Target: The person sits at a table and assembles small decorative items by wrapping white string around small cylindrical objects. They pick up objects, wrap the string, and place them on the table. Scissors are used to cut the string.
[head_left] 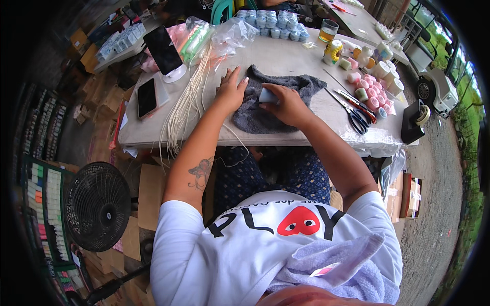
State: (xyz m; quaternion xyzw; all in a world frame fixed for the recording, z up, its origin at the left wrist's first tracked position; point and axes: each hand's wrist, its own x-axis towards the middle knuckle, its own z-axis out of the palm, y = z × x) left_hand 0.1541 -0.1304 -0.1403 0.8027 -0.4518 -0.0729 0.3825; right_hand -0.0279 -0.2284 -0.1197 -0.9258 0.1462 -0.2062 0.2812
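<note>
My right hand (287,106) has its thumb and fingers closed round a small pale blue cylinder (267,96), which it holds over a dark grey towel (275,124). The hand covers part of the cylinder. At the towel's left edge my left hand (231,93) is held with its fingers stretched and apart, holding nothing. A bundle of long white cords (190,97) lies just left of this hand, and one loose cord runs down past my left forearm. The towel lies crumpled on the pale tabletop (158,130).
Scissors (357,120), pink rolls (371,92) and a black tape dispenser (412,125) lie right. A glass (328,30) and wrapped pale-blue packs (275,23) stand at the back. Left are a phone (147,98), a stand-mounted screen (162,50) and a black fan (98,206).
</note>
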